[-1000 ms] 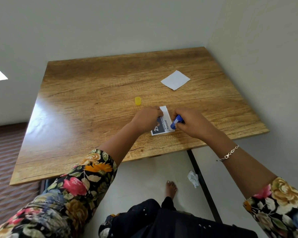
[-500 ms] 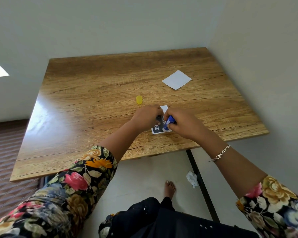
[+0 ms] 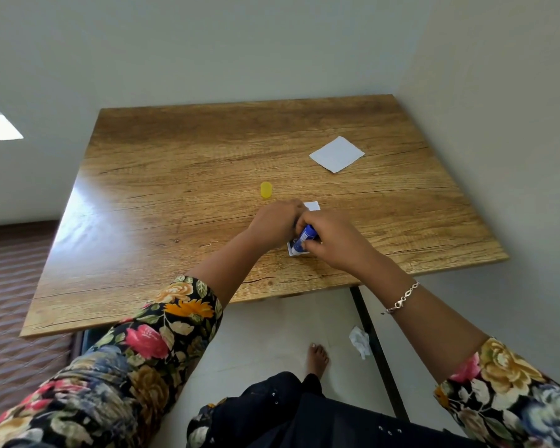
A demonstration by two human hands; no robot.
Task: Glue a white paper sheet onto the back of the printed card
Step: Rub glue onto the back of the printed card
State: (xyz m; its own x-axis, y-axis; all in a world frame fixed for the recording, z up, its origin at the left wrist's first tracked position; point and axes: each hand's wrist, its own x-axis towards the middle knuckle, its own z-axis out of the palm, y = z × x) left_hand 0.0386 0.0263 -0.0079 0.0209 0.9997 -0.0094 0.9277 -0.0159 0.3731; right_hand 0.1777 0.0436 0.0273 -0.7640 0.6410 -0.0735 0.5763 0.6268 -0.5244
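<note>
Both hands met near the front edge of the wooden counter (image 3: 175,195). Left hand (image 3: 274,223) pressed flat on the printed card (image 3: 296,248), w/ a white corner showing beyond it. Right hand (image 3: 332,242) gripped a blue glue stick (image 3: 306,236), tip down on the card. Yellow cap (image 3: 266,190) lay just beyond; white paper sheet (image 3: 337,154) well apart, far right
</note>
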